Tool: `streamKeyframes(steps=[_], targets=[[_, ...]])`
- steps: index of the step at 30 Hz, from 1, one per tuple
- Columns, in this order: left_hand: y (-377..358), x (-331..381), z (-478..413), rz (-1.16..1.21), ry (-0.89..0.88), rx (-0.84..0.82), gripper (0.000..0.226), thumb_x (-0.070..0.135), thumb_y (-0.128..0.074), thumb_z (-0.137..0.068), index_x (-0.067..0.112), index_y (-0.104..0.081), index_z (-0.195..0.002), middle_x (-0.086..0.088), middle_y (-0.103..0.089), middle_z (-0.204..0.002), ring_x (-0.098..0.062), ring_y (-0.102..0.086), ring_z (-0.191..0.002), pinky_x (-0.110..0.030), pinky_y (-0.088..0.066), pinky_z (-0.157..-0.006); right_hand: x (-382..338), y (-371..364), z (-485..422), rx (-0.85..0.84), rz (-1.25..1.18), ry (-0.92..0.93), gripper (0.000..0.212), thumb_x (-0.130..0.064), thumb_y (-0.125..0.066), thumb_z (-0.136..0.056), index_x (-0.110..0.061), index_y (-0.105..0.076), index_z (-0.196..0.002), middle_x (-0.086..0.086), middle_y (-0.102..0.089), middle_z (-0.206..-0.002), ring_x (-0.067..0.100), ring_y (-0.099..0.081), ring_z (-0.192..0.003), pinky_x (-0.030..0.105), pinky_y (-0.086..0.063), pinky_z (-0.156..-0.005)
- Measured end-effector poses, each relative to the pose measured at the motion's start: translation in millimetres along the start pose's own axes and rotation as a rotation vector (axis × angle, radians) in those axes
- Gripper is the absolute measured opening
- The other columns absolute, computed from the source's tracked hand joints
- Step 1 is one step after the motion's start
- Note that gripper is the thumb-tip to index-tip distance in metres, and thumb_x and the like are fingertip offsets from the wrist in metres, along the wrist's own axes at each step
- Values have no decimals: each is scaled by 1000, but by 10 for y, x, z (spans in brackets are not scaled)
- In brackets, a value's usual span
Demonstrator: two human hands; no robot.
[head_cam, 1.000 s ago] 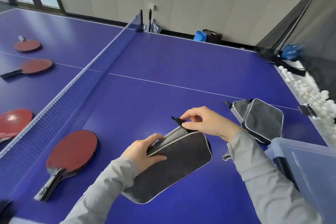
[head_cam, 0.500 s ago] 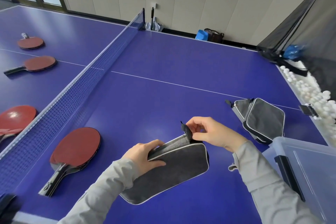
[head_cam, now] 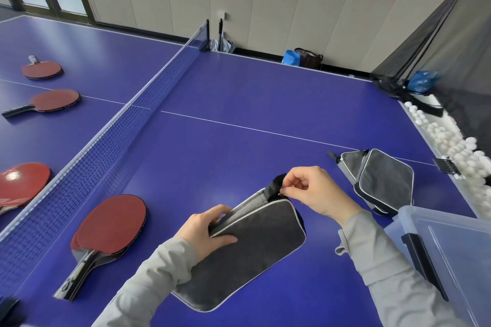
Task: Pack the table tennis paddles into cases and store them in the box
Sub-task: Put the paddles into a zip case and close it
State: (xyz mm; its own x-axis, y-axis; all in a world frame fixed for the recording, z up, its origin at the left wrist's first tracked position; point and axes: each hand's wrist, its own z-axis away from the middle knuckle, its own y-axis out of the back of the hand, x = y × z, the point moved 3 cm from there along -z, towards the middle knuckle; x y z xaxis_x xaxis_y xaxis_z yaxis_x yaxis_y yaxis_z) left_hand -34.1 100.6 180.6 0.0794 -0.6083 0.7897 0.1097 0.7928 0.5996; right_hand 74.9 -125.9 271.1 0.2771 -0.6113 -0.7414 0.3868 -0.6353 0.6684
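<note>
One big blue surface [head_cam: 252,103] carries it all; trouble could start with the dark case [head_cam: 255,255] in the lower middle of the frame, whose top end looks lifted. The left hand [head_cam: 204,231] grips its near long edge, thumb on top. The right hand [head_cam: 316,191] pinches the small black tab [head_cam: 276,186] at the top corner; if that hand tugs hard while the left grip is loose, the case could twist or slip out; the zip could also snag on the cloth. The nearest paddle [head_cam: 111,223], at the lower left, lies close to the near edge of the surface; a bump from a sleeve could push it off.

Now the hidden bits, big to small. The clear box [head_cam: 451,252] at the lower right is cut off by the frame, so I cannot tell what is in it; the spare cases [head_cam: 382,180] at the middle right overlap, so their count is unsure; I cannot tell if a paddle is inside the held case; the zip itself is hidden under the right hand.
</note>
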Motion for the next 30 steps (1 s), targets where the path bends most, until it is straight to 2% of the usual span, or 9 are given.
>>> streamKeyframes(steps=[2, 4, 12, 16, 18, 22, 24, 27, 30], targets=[[81, -45, 33, 93, 12, 42, 40, 37, -81, -68, 55, -51, -88, 19, -60, -68, -1, -55, -63, -12, -44, -68, 86, 35, 13, 44, -45, -23, 14, -19, -74, -79, -26, -66, -69, -14, -65, -61, 1, -55, -55, 11, -43, -54], [168, -83, 69, 186, 28, 71, 42, 29, -83, -67, 54, -55, -85, 10, -63, -68, -1, -54, -60, -14, -45, -67, 181, 24, 41, 57, -103, -55, 12, -18, -73, -80, -22, -67, -71, -12, -65, -60, 2, -53, -51, 14, -44, -53], [422, -185, 143, 697, 140, 186, 42, 22, -76, -61, 23, -62, -100, -7, -73, -71, -16, -69, -61, -23, -53, -53, 405, -81, 157, 202, -82, -100, 15, -14, -66, -85, -23, -65, -73, 0, -63, -61, 7, -52, -51, 22, -48, -56], [413, -182, 105, 817, 200, 219, 30, 11, -74, -70, 20, -64, -97, -10, -73, -72, -20, -69, -60, -26, -54, -51, 410, -164, 207, 258, -7, -86, 12, -11, -66, -84, -18, -66, -74, 0, -66, -64, 15, -59, -57, 26, -50, -62], [388, -172, 76, 862, 234, 252, 25, 6, -71, -77, 20, -63, -97, -10, -73, -71, -21, -69, -59, -26, -54, -50, 389, -198, 251, 317, 38, -13, 12, -6, -67, -82, -14, -66, -74, -3, -64, -63, 11, -57, -57, 21, -48, -59], [340, -138, 16, 921, 326, 338, 20, 16, -73, -78, 25, -63, -93, -9, -72, -70, -23, -68, -58, -29, -55, -53, 349, -339, 389, 385, 30, 95, 18, 1, -69, -79, -14, -64, -71, -10, -60, -61, 6, -53, -57, 9, -40, -56], [335, -121, -15, 960, 371, 418, 19, 20, -74, -78, 25, -63, -92, -8, -71, -69, -23, -66, -56, -30, -54, -52, 351, -423, 465, 394, 25, 125, 20, 4, -68, -78, -14, -63, -71, -14, -59, -62, 5, -53, -58, 9, -41, -58], [364, -97, -44, 967, 435, 586, 29, 22, -75, -78, 24, -57, -101, -7, -66, -72, -23, -62, -58, -31, -54, -61, 384, -527, 607, 423, 20, 147, 25, 7, -67, -77, -17, -61, -70, -15, -56, -62, 5, -52, -59, 9, -41, -58], [378, -85, -51, 970, 455, 707, 35, 24, -74, -78, 27, -51, -104, -3, -65, -73, -17, -60, -59, -26, -48, -55, 434, -672, 783, 468, 12, 130, 26, 7, -69, -75, -16, -59, -69, -10, -55, -65, 3, -49, -57, 9, -40, -57]])
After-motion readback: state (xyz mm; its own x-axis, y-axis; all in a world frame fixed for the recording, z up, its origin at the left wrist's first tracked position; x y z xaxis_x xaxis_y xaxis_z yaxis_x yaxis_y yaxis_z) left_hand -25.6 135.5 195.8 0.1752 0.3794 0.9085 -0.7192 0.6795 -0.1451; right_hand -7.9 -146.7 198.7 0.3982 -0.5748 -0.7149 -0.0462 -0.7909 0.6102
